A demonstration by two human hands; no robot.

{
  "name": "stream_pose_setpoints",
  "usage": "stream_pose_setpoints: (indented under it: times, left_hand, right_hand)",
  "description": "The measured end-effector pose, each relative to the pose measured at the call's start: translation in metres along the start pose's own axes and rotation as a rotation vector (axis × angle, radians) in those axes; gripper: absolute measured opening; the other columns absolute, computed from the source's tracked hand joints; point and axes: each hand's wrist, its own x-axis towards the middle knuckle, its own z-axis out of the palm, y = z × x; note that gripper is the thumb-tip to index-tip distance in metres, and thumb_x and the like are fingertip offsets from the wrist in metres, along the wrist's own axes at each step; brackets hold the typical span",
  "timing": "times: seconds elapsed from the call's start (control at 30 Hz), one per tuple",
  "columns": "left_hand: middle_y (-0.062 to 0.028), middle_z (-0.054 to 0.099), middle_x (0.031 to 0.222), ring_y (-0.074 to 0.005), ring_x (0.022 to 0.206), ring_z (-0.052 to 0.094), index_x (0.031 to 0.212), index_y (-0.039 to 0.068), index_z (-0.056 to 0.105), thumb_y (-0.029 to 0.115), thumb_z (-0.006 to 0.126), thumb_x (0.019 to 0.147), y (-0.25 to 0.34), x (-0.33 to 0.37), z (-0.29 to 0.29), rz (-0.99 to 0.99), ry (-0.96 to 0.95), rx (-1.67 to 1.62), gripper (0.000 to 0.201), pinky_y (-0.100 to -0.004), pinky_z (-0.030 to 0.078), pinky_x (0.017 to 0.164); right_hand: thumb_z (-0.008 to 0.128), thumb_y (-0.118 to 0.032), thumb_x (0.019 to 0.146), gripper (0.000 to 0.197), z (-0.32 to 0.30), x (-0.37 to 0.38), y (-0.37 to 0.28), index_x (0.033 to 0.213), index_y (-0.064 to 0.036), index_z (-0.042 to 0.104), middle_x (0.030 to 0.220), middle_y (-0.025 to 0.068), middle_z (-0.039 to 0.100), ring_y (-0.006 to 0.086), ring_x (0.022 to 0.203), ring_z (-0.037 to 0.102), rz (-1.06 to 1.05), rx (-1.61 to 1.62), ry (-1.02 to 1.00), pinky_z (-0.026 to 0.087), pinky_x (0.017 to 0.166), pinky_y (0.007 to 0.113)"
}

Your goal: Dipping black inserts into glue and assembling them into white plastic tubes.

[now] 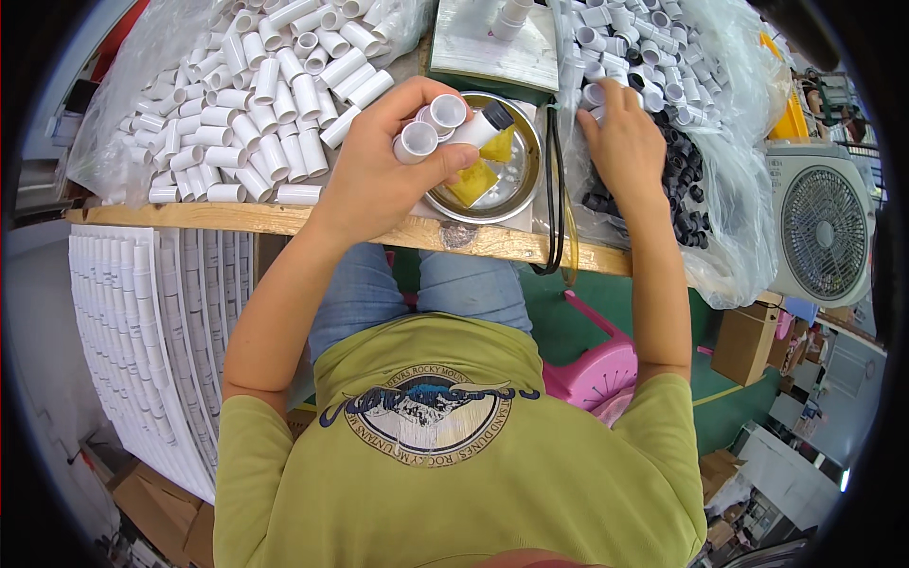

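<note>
My left hand [393,156] is closed round several short white plastic tubes [417,142], held over a round metal bowl. One of them, a white tube [476,131], has a black end and points up to the right. The metal bowl [530,180] contains yellow pads [472,184] and some liquid. At the edge of a heap of white plastic fittings [663,62], my right hand [625,142] has its thumb and fingers bent round a white fitting [594,97]. Black plastic rings [684,170] lie beside that hand.
Loose white tubes [275,114] fill the left of the wooden-edged bench [379,232] on plastic sheeting. Behind the bowl stands a flat-topped metal block [492,57] with a white fitting on it. Black cables [554,218] hang over the front edge. A fan [822,232] and pink stool [597,369] are to the right.
</note>
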Motion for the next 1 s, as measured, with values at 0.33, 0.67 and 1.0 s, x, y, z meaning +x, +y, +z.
stream_pose_setpoints:
  times: [0.33, 0.67, 1.0]
  left_hand:
    - [-0.0009, 0.062, 0.091, -0.009, 0.084, 0.058, 0.096, 0.003, 0.059, 0.004, 0.067, 0.076, -0.001, 0.029, 0.017, -0.07, 0.012, 0.065, 0.022, -0.0254, 0.047, 0.075]
    - [-0.0088, 0.062, 0.085, -0.0195, 0.078, 0.061, 0.094, 0.003, 0.059, 0.004, 0.067, 0.074, 0.017, 0.056, 0.048, 0.283, 0.049, 0.54, 0.022, -0.0304, 0.049, 0.07]
    - [-0.0125, 0.062, 0.095, -0.031, 0.086, 0.063, 0.102, 0.005, 0.055, 0.0, 0.066, 0.07, 0.005, 0.082, 0.027, 0.557, 0.228, 0.679, 0.034, -0.0354, 0.05, 0.073]
  right_hand:
    - [0.068, -0.02, 0.078, 0.031, 0.022, 0.008, 0.018, 0.104, -0.0077, 0.055, 0.091, 0.0117, 0.064, 0.0313, 0.076, 0.064, -0.066, 0.222, 0.079, 0.051, 0.064, 0.039]
    - [0.065, -0.009, 0.072, 0.023, -0.05, 0.007, -0.035, 0.092, -0.0053, 0.055, 0.082, 0.0109, 0.062, 0.0291, 0.07, 0.063, -0.166, 0.172, 0.023, 0.051, 0.063, 0.039]
    - [0.076, -0.029, 0.069, 0.031, -0.03, 0.051, -0.037, 0.081, -0.0028, 0.064, 0.072, 0.0121, 0.066, 0.0312, 0.068, 0.064, 0.008, 0.483, -0.033, 0.05, 0.063, 0.039]
